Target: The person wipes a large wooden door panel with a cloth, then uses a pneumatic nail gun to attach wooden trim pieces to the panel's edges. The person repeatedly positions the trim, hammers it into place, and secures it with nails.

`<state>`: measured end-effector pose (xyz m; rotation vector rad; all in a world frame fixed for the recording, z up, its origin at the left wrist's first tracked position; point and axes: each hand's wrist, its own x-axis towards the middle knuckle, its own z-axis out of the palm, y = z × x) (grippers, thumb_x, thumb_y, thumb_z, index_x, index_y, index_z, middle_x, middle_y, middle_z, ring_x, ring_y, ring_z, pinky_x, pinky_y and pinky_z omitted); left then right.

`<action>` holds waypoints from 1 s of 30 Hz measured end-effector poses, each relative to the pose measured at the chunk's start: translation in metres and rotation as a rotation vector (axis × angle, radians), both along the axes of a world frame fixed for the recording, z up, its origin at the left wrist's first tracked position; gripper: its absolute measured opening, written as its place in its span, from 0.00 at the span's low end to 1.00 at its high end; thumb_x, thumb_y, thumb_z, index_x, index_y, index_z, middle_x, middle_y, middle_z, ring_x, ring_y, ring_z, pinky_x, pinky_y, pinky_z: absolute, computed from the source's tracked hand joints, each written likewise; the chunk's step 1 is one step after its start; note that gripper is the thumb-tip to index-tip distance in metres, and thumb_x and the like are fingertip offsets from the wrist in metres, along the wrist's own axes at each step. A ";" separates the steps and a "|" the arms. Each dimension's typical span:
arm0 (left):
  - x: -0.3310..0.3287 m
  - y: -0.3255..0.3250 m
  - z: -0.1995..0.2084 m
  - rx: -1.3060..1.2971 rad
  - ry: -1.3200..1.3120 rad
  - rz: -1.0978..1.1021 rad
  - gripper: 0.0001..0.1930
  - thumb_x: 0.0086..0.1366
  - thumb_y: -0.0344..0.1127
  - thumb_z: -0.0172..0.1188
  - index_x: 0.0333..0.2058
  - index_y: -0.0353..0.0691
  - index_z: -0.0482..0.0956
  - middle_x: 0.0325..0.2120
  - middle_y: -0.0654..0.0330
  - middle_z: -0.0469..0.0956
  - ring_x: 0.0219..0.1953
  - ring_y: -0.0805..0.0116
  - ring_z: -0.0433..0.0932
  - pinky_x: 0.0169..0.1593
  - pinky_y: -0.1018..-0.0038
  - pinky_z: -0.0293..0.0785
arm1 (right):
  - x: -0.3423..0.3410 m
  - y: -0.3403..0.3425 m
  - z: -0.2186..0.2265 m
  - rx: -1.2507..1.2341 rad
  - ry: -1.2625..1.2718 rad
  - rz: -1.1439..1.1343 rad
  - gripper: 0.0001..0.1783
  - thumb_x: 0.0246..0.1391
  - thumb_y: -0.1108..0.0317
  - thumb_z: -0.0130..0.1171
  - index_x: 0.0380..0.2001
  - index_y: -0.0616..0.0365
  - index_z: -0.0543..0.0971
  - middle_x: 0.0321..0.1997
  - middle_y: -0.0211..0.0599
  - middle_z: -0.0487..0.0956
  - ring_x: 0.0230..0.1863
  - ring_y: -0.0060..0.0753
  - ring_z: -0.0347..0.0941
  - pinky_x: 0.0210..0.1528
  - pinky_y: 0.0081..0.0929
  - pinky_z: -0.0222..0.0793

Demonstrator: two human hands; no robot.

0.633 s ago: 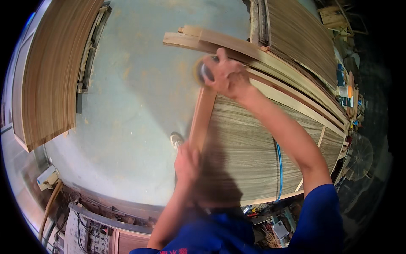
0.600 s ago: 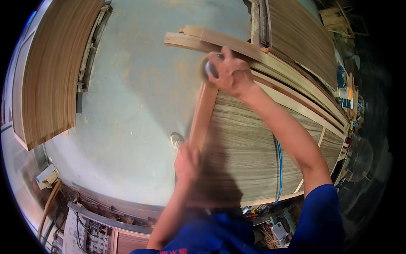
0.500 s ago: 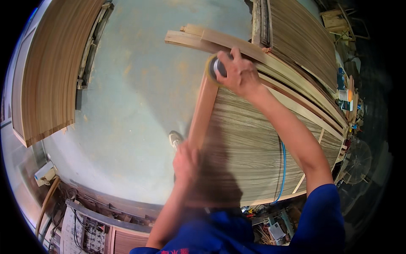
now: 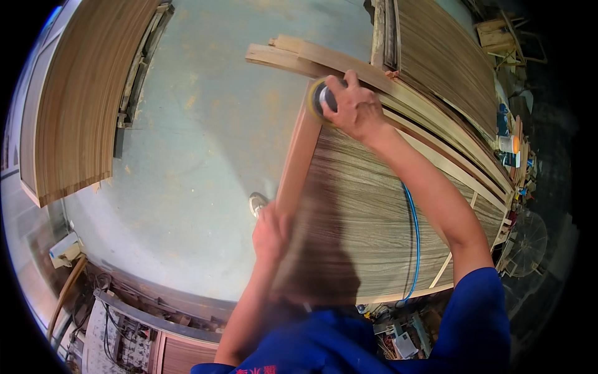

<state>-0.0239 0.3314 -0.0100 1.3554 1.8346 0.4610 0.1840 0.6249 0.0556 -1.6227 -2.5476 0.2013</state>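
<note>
My right hand (image 4: 360, 111) is wrapped over the top of a round palm sander (image 4: 316, 107) with a dark body and a yellowish rim. The sander's disc lies on the far end of a long reddish-brown wooden board (image 4: 295, 163). At the board's near end my left hand (image 4: 270, 234) grips it, fingers closed around its edge. The board slants from my left hand up toward the sander, along the left edge of a wood-grained panel (image 4: 367, 187). My right palm and fingers hide much of the sander.
Several wooden strips (image 4: 349, 62) lie along the panel's far side. A blue hose (image 4: 416, 234) curves over the panel. Stacked panels (image 4: 81, 106) stand at left, more panels (image 4: 445, 65) at far right. A shoe (image 4: 257, 203) shows on the floor beside my left hand. Tools clutter the near edge.
The sander has shifted slightly to the right at the board's far end, baring a little of its left edge. The blue hose's visible upper part has swung left. My left hand keeps its grip.
</note>
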 end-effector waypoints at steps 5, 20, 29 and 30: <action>0.000 -0.002 -0.004 -0.016 -0.016 0.010 0.22 0.80 0.48 0.50 0.63 0.41 0.70 0.52 0.45 0.77 0.49 0.39 0.79 0.49 0.52 0.77 | -0.007 -0.036 0.001 -0.030 0.017 0.144 0.25 0.56 0.55 0.70 0.54 0.50 0.74 0.51 0.56 0.73 0.37 0.64 0.83 0.40 0.52 0.84; -0.001 -0.003 -0.004 0.041 -0.036 -0.004 0.24 0.81 0.50 0.49 0.64 0.37 0.70 0.48 0.45 0.80 0.44 0.41 0.81 0.46 0.54 0.77 | -0.018 0.010 0.005 -0.071 -0.016 -0.009 0.24 0.56 0.54 0.66 0.55 0.45 0.76 0.56 0.55 0.73 0.40 0.62 0.83 0.43 0.51 0.82; -0.010 -0.004 -0.007 -0.158 -0.213 0.031 0.25 0.77 0.47 0.53 0.66 0.42 0.69 0.55 0.42 0.77 0.53 0.34 0.77 0.54 0.49 0.75 | -0.081 -0.137 0.007 -0.120 0.098 0.333 0.28 0.48 0.53 0.67 0.52 0.49 0.77 0.49 0.49 0.75 0.46 0.53 0.82 0.32 0.44 0.85; -0.012 -0.008 -0.012 -0.178 -0.246 0.028 0.25 0.77 0.47 0.53 0.66 0.42 0.69 0.55 0.42 0.77 0.53 0.34 0.77 0.54 0.49 0.75 | -0.085 -0.141 0.010 -0.134 0.084 0.331 0.28 0.48 0.52 0.67 0.52 0.49 0.78 0.50 0.49 0.75 0.48 0.52 0.81 0.34 0.44 0.85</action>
